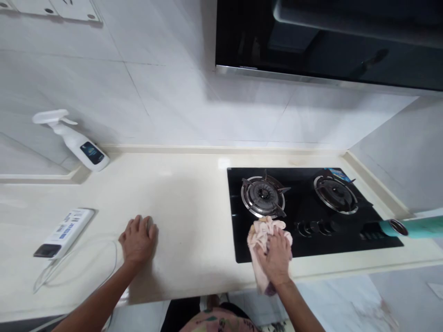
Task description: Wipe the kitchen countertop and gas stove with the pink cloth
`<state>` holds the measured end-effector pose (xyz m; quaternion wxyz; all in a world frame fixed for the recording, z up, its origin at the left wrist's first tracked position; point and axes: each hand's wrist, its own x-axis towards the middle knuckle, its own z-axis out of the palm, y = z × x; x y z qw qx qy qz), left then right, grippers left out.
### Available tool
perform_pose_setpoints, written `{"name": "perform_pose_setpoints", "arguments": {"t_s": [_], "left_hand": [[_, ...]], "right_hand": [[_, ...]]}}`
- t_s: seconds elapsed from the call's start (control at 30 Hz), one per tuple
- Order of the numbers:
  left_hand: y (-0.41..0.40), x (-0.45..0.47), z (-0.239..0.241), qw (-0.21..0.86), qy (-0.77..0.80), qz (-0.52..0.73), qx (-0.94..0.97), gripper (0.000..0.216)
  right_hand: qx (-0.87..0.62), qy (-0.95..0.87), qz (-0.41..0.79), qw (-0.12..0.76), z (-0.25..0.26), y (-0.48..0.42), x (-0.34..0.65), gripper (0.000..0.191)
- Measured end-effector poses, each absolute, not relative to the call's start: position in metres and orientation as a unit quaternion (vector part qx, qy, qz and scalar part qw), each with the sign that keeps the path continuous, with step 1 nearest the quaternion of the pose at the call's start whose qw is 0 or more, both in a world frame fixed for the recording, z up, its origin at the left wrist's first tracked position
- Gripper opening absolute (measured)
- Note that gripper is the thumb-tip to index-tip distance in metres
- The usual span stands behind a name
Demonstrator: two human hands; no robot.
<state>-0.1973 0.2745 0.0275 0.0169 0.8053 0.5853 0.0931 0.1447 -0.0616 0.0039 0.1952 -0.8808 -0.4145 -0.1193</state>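
Note:
My right hand presses a crumpled pale pink cloth onto the front left part of the black glass gas cooktop. Its fingers bunch the fabric, and one end of the cloth hangs over the counter's front edge. Just beyond the cloth is the left burner with its metal pan support. My left hand rests palm down on the cream countertop, holding nothing, its fingers slightly bent and apart.
A white spray bottle leans at the back left. Nearer lies a white power bank with a thin cable. The right burner and a green cylinder are on the right. A black range hood overhangs the cooktop.

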Motion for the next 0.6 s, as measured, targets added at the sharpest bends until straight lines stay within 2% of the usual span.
{"name": "perform_pose_setpoints", "arguments": {"t_s": [0.27,0.43,0.6], "left_hand": [[0.273,-0.198,0.026,-0.005,0.589,0.095,0.803,0.051],[0.272,-0.197,0.032,0.01,0.59,0.073,0.804,0.05],[0.271,-0.195,0.032,-0.022,0.596,0.069,0.8,0.049]], "right_hand": [[-0.821,-0.525,-0.046,0.219,0.016,0.004,0.091,0.07],[-0.833,-0.525,0.004,0.174,0.024,0.059,0.098,0.054],[-0.865,-0.479,0.008,0.149,0.029,0.127,0.117,0.05]]}}
